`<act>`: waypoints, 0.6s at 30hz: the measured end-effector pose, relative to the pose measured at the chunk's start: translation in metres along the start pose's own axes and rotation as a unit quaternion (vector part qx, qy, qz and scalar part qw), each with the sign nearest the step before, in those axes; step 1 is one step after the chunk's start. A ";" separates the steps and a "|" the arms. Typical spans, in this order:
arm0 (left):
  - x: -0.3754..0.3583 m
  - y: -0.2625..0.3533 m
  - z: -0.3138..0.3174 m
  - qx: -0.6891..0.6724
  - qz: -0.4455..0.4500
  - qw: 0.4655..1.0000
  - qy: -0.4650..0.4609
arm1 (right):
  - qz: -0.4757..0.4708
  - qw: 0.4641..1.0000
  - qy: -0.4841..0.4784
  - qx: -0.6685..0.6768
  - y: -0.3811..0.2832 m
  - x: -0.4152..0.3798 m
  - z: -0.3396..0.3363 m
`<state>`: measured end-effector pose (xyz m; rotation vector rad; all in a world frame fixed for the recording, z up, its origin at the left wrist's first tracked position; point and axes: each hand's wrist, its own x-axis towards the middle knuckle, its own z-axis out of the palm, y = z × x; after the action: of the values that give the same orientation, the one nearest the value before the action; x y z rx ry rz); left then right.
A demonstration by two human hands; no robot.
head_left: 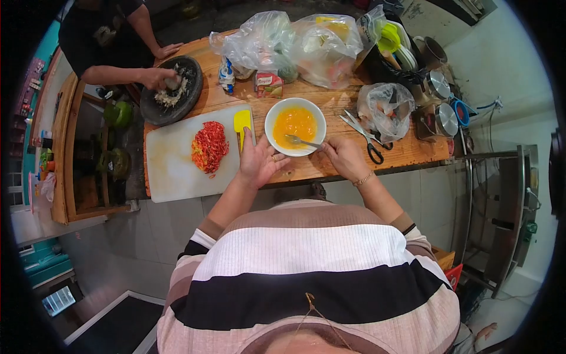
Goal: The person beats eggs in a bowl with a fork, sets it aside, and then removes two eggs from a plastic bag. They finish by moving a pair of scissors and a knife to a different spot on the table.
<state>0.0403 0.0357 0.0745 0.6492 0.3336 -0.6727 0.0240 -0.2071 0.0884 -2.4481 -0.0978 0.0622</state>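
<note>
Over the right rim of the bowl (pixel 269 125) on the tabletop (pixel 415 148), a fork (pixel 305 141) runs rightward to the right hand (pixel 345 158) gripping it, while the left hand (pixel 259 160) lies open by the near-left rim.

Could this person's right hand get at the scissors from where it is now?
Probably yes: the scissors lie just beyond the right hand, with no object apparently blocking the way, though it would likely need to release the fork first.
</note>
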 end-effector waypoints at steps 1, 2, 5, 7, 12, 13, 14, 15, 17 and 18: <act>0.002 -0.002 -0.005 0.000 0.000 1.000 -0.012 | 0.023 1.000 0.018 -0.008 -0.004 0.002 -0.004; 0.004 -0.003 -0.007 0.001 0.000 1.000 -0.024 | 0.045 0.998 0.037 -0.016 -0.007 0.003 -0.007; 0.001 -0.003 -0.003 0.007 0.003 1.000 -0.009 | 0.044 0.996 0.027 -0.067 -0.008 0.003 -0.010; 0.001 -0.005 -0.007 0.000 0.003 1.000 -0.014 | 0.031 0.998 -0.038 -0.041 -0.004 0.000 -0.007; 0.002 -0.006 -0.007 0.006 0.009 1.000 -0.022 | 0.073 0.997 0.014 -0.038 -0.007 0.003 -0.011; 0.003 -0.006 -0.007 0.006 0.009 1.000 -0.018 | 0.061 0.996 0.013 -0.060 -0.005 0.004 -0.011; 0.002 -0.006 -0.007 0.006 0.009 1.000 -0.015 | 0.049 0.995 0.012 -0.082 -0.001 0.003 -0.008; 0.002 -0.006 -0.006 0.008 0.011 1.000 -0.016 | 0.038 0.994 0.011 -0.104 0.000 0.002 -0.008; 0.001 -0.007 -0.005 0.011 0.013 1.000 -0.017 | 0.028 0.997 -0.040 -0.063 -0.003 -0.001 -0.006; 0.001 -0.007 -0.005 0.016 0.014 1.000 -0.017 | 0.023 0.997 -0.066 -0.043 -0.005 -0.003 -0.006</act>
<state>0.0362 0.0342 0.0669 0.6706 0.2818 -0.6631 0.0215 -0.2073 0.0963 -2.5309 -0.1039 0.2448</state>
